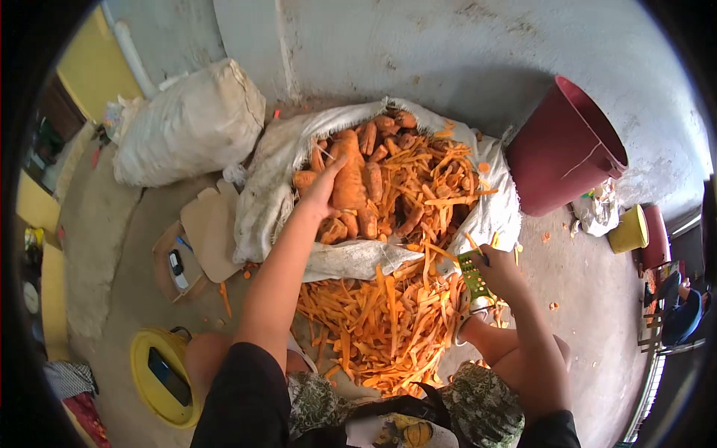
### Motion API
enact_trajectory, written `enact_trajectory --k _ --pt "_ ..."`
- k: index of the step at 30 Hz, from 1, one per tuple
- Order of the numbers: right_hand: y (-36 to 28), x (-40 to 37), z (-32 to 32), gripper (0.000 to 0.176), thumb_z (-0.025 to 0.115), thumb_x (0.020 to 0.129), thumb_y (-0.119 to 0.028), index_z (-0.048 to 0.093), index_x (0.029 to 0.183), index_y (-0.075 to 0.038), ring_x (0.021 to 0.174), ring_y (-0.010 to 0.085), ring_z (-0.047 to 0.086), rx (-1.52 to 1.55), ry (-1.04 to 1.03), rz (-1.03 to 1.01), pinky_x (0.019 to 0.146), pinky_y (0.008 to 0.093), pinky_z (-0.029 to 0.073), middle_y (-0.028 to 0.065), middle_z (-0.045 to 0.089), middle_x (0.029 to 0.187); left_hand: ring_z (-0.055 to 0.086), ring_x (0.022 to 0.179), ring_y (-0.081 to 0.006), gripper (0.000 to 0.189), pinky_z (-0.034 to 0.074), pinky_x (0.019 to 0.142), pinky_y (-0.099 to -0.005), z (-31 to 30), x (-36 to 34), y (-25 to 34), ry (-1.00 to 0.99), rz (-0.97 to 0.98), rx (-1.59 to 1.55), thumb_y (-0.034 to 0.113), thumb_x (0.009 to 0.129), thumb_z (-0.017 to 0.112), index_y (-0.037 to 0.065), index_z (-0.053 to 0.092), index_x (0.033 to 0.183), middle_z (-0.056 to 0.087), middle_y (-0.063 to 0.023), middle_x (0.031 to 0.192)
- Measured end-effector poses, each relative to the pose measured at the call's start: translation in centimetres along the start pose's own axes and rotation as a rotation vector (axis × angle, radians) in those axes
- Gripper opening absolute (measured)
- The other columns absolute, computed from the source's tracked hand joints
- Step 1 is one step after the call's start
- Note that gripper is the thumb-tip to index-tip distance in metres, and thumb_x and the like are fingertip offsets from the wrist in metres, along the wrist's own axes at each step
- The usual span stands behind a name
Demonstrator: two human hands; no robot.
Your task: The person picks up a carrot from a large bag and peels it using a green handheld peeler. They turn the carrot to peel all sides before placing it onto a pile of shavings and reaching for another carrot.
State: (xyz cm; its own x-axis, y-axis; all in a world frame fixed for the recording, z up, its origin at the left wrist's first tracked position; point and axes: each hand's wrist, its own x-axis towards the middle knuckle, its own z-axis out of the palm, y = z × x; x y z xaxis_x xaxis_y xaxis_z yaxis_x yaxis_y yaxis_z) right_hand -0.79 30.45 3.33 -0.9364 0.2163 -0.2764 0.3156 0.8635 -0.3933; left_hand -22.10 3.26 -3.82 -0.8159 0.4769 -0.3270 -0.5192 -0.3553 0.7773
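Note:
My left hand reaches into an open white sack and closes around a large orange carrot that lies among several other carrots. My right hand holds a green peeler over a heap of carrot peelings on the floor in front of my knees. More peelings cover the right side of the sack.
A full tied sack lies at the back left. A dark red bucket is tipped against the wall at the right. A yellow tub with a phone sits near left. Cardboard lies beside the sack.

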Motion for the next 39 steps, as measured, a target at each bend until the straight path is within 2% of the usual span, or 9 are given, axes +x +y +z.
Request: enact_trajectory --k 9,17,22,25,30,32,34,36,39 --pt "-0.8 -1.8 -1.4 0.03 0.048 0.087 -0.029 0.052 0.086 0.001 0.059 0.0315 0.049 0.376 0.218 -0.067 0.058 0.0382 0.039 0.0188 0.053 0.064 0.059 0.081 -0.0252 0.05 0.051 0.068 -0.0382 11.0 -10.3 -0.2 -0.625 -0.193 -0.292 0.045 0.087 0.036 0.001 0.044 0.108 0.056 -0.0141 0.091" --pt "-2.9 -1.7 -1.8 0.03 0.051 0.087 -0.028 0.051 0.071 -0.003 0.051 0.0092 0.034 0.867 0.258 -0.017 0.048 0.028 0.029 -0.0013 0.041 0.055 0.056 0.093 -0.0255 0.047 0.048 0.079 -0.0448 12.3 -17.8 -1.3 -0.334 -0.21 -0.096 0.022 0.08 0.059 0.007 0.038 0.12 0.053 -0.0132 0.106" --pt "-3.8 -1.8 -0.9 0.028 0.054 0.085 -0.029 0.054 0.074 -0.004 0.055 0.0064 0.032 1.038 0.187 0.029 0.05 0.0261 0.028 -0.0051 0.039 0.059 0.054 0.097 -0.0288 0.051 0.046 0.08 -0.0504 10.2 -22.0 -5.6 -0.207 -0.306 -0.241 0.034 0.084 0.052 0.007 0.036 0.123 0.05 -0.0162 0.113" --pt "-4.6 -2.4 -0.8 0.027 0.054 0.085 -0.029 0.054 0.077 -0.003 0.056 0.008 0.037 1.055 0.2 0.121 0.052 0.0261 0.032 -0.0035 0.042 0.062 0.049 0.106 -0.0341 0.052 0.038 0.092 -0.046 9.5 -22.9 -6.2 -0.478 -0.445 -0.481 0.038 0.088 0.041 0.0 0.034 0.123 0.046 -0.0208 0.118" --pt "-6.2 -3.1 -0.6 0.026 0.054 0.085 -0.029 0.052 0.082 -0.004 0.052 0.0107 0.041 1.302 0.271 0.101 0.049 0.0287 0.036 -0.0002 0.044 0.062 0.048 0.107 -0.0309 0.051 0.042 0.087 -0.0406 10.3 -25.0 -4.7 -0.312 -0.224 -0.318 0.038 0.087 0.044 0.001 0.037 0.121 0.048 -0.0179 0.115" --pt "-7.0 -2.7 -0.2 0.025 0.053 0.086 -0.029 0.05 0.08 -0.005 0.05 0.0119 0.046 1.312 0.251 0.123 0.046 0.0288 0.039 0.0016 0.047 0.062 0.052 0.099 -0.0258 0.049 0.045 0.079 -0.0408 8.4 -24.4 -5.6 -0.627 -0.318 -0.599 0.039 0.086 0.046 0.004 0.038 0.12 0.051 -0.0149 0.107" --pt "-9.5 -3.9 0.2 0.026 0.052 0.087 -0.029 0.049 0.079 -0.005 0.051 0.0137 0.051 1.362 0.162 0.041 0.046 0.0285 0.043 0.0031 0.051 0.063 0.056 0.086 -0.0207 0.043 0.05 0.073 -0.0394 10.0 -25.0 -5.0 -0.561 -0.314 -0.511 0.038 0.086 0.047 0.007 0.042 0.116 0.053 -0.0104 0.1" --pt "-11.3 -5.2 1.1 0.03 0.05 0.088 -0.031 0.053 0.081 -0.002 0.051 0.0096 0.043 1.487 0.093 0.08 0.048 0.0252 0.037 0.0003 0.051 0.064 0.057 0.083 -0.0205 0.037 0.051 0.069 -0.0381 11.0 -25.1 -5.4 -0.067 -0.353 -0.386 0.036 0.087 0.046 0.008 0.046 0.11 0.055 -0.0089 0.096" --pt "-11.9 -4.9 3.6 0.027 0.049 0.089 -0.029 0.053 0.081 -0.003 0.05 0.0073 0.039 1.422 0.098 0.038 0.049 0.0233 0.034 -0.0024 0.046 0.061 0.058 0.082 -0.0215 0.037 0.049 0.069 -0.0385 10.7 -23.3 -6.3 -0.033 -0.354 -0.466 0.04 0.088 0.041 0.008 0.048 0.107 0.057 -0.0076 0.092"
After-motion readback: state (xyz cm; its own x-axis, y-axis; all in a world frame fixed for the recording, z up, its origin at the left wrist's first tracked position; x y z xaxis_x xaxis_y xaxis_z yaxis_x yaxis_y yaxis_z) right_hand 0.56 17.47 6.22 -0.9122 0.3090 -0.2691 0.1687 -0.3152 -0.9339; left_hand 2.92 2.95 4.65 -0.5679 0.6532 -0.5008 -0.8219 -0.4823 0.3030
